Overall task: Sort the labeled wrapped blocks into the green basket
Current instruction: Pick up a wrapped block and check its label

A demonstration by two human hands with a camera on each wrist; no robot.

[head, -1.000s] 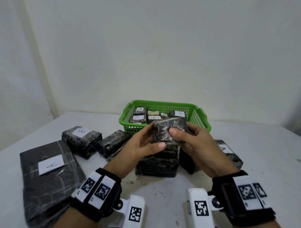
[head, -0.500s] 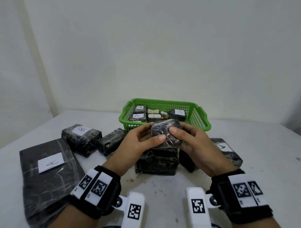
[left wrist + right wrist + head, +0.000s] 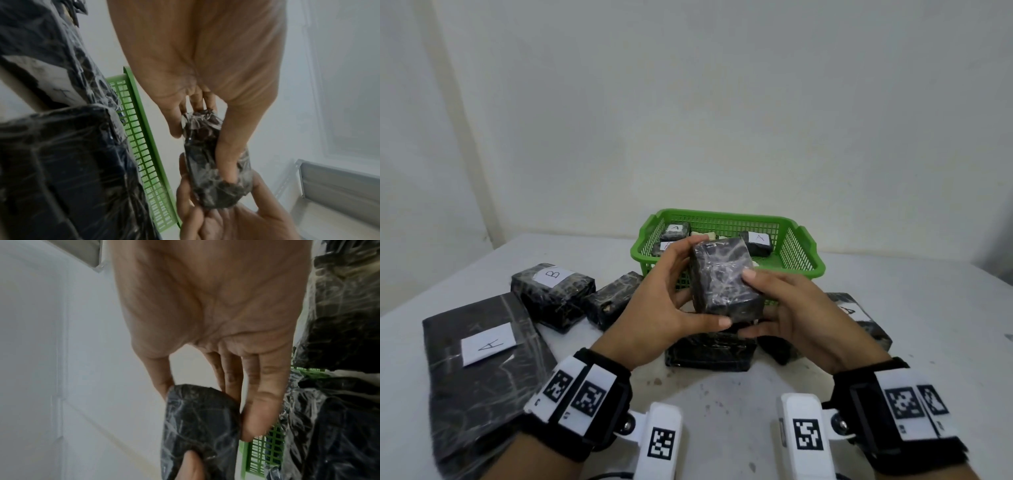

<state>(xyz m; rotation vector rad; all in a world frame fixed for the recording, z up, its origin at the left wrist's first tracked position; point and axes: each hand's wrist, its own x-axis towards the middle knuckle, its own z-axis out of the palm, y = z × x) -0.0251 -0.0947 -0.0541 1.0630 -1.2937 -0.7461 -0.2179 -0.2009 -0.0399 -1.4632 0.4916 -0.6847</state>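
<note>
Above table (image 3: 893, 308): one wrapped block (image 3: 726, 281) gripped by left hand (image 3: 664, 308) and right hand (image 3: 798, 315); one green basket (image 3: 804, 250).

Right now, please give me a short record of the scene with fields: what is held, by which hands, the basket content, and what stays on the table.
held item: wrapped block, no label visible
hands: left hand and right hand both grip it
position: raised in front of the green basket
basket content: several small wrapped blocks, three show A
table: block labeled B, flat package labeled A, other wrapped blocks
</note>
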